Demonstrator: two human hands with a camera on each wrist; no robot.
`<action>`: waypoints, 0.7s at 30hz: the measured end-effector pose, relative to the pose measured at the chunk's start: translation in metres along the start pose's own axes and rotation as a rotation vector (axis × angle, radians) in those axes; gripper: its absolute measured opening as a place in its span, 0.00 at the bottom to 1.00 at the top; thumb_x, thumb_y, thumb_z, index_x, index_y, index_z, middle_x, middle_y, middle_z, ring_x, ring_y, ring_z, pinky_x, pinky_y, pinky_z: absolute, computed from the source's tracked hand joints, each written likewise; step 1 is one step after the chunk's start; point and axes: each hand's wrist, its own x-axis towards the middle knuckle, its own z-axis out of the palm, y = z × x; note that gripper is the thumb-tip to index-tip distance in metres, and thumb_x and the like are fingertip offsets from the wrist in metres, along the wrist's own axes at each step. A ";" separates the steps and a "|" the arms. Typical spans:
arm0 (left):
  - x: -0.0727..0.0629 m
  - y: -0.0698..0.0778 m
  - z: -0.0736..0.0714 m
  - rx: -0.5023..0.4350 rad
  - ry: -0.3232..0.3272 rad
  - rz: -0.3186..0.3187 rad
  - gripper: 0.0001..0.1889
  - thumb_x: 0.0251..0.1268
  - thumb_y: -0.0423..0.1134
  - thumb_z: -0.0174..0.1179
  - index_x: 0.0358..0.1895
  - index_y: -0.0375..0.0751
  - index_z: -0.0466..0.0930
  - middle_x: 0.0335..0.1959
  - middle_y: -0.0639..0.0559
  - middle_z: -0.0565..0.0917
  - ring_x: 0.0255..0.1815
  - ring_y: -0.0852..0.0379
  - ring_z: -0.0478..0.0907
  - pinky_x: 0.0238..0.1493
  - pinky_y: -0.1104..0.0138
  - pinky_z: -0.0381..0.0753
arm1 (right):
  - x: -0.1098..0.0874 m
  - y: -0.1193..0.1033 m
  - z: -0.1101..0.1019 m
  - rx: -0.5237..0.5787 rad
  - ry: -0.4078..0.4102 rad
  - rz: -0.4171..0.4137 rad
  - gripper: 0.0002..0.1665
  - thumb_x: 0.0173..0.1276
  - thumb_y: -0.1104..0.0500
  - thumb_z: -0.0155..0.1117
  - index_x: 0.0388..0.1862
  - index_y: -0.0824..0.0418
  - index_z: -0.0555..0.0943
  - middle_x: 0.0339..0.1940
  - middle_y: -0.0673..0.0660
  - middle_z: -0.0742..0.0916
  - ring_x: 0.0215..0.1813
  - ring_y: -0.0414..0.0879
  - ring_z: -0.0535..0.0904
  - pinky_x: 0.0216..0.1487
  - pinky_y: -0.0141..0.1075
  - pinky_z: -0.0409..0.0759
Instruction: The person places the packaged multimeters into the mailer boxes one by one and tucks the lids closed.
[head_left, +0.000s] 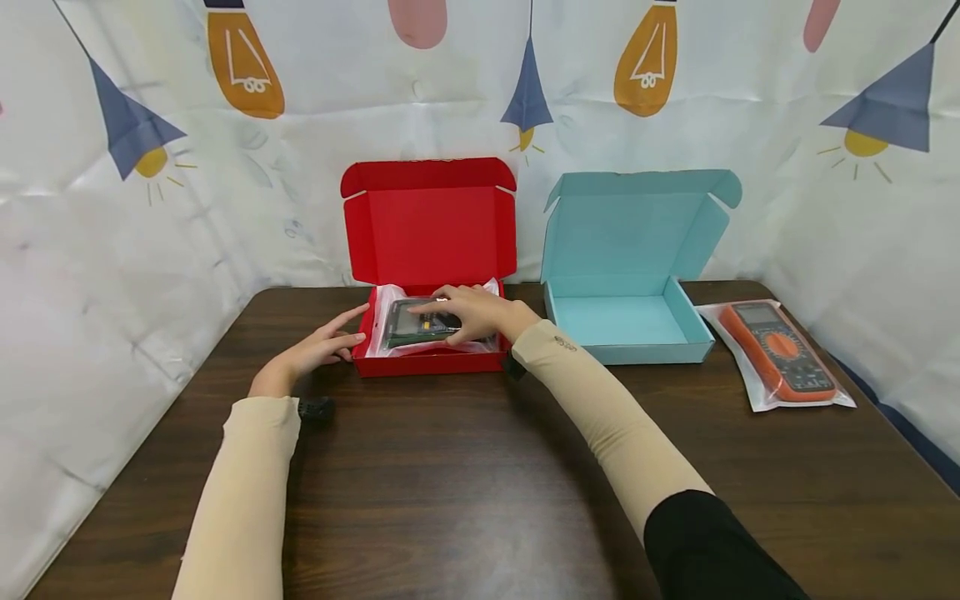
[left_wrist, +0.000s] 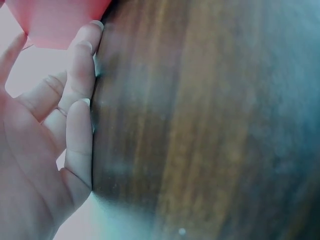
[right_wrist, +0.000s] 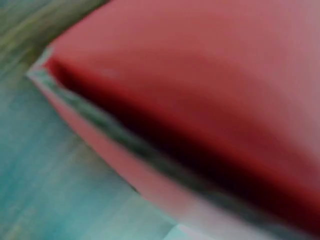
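In the head view a dark green multimeter (head_left: 401,336) in a clear bag lies inside an open red box (head_left: 431,365). My right hand (head_left: 480,312) reaches over the box's right side. Its fingers are spread over the multimeter, with the thumb towards the near edge. My left hand (head_left: 315,346) is at the box's left wall, fingers extended and fingertips right at the cardboard. The left wrist view shows this hand's fingers (left_wrist: 80,125) fairly straight beside the table. Only the red box fills most of the right wrist view, blurred; the right hand is hidden there.
An open light blue box (head_left: 622,321) stands to the right of the red one, lid up. Farther right, an orange multimeter (head_left: 780,350) lies in a clear bag on the dark wooden table (head_left: 420,483). A printed white cloth (head_left: 315,167) hangs behind.
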 end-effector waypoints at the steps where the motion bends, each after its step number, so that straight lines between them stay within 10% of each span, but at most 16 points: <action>1: 0.000 0.000 0.000 0.001 0.000 -0.001 0.43 0.76 0.53 0.49 0.85 0.47 0.36 0.68 0.27 0.67 0.54 0.42 0.73 0.69 0.34 0.61 | 0.000 0.001 0.002 0.004 0.004 -0.004 0.52 0.64 0.47 0.75 0.83 0.34 0.59 0.77 0.55 0.67 0.73 0.49 0.64 0.72 0.51 0.67; 21: -0.002 0.001 0.001 -0.002 0.009 0.008 0.44 0.75 0.51 0.51 0.84 0.45 0.37 0.64 0.29 0.70 0.52 0.43 0.74 0.67 0.35 0.64 | 0.001 0.010 0.020 0.053 -0.009 -0.015 0.54 0.62 0.46 0.76 0.83 0.34 0.58 0.77 0.53 0.68 0.72 0.48 0.65 0.68 0.46 0.73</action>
